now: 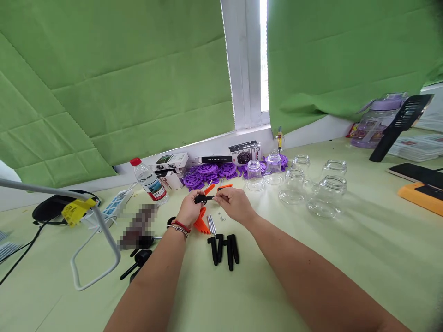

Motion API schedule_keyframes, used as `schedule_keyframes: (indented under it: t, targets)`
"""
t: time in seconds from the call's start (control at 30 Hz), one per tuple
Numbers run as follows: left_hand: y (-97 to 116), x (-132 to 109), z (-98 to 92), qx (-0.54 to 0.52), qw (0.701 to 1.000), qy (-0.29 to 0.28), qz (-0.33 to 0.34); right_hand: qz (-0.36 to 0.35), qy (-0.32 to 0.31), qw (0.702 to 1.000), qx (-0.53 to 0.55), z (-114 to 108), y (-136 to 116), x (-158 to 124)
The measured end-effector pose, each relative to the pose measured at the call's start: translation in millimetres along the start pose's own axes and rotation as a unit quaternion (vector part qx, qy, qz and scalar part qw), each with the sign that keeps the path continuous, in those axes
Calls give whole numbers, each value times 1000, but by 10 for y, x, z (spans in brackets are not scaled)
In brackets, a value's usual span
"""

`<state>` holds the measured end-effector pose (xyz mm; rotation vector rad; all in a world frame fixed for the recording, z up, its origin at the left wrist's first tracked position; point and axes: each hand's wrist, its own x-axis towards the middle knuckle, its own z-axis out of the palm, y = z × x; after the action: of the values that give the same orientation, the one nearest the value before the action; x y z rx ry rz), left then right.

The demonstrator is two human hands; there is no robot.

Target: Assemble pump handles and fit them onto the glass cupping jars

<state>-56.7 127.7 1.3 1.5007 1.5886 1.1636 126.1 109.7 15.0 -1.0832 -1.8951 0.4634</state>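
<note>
My left hand [189,208] and my right hand [232,203] are raised over the table and both pinch a small black part with orange blades [204,198] between them. The left fingers grip its round black end, the right fingers hold the thin black stem. Below the hands lie orange blades [201,223], a few short metal rods [211,224] and tiny screws [221,215]. Nearer to me lies a row of several black handles [224,249]. A red and silver bracelet sits on my left wrist.
Purple wheel-like parts [207,173] and small boxes [244,152] line the windowsill edge. Several clear glass jars [311,184] stand to the right, a water bottle [149,182] to the left. A white wire frame [97,258], black cables, a purple jug [377,121], a black spatula [401,124] and a phone [415,173] lie around.
</note>
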Motion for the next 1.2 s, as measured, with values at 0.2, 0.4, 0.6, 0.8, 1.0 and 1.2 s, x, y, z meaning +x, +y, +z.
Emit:
schedule_keyframes:
  t: [0.2,0.4,0.6,0.8,1.0,1.2]
  targets:
    - [48,-29,16,14,1000,-6,8,-39,30,998,38,38,1,-3]
    - [50,21,-8,124,992,19,29,7,7,1000,-11,34,39,5]
    - [117,125,-23,287,957,15,44,163,-77,978,-103,10,310,22]
    - [147,181,71,385,921,-29,45,206,-83,969,-110,10,468,26]
    - [192,113,185,438,897,-35,42,252,-73,959,-104,19,481,45]
    - [388,54,-105,494,870,0,1,329,-38,940,-85,-80,556,58]
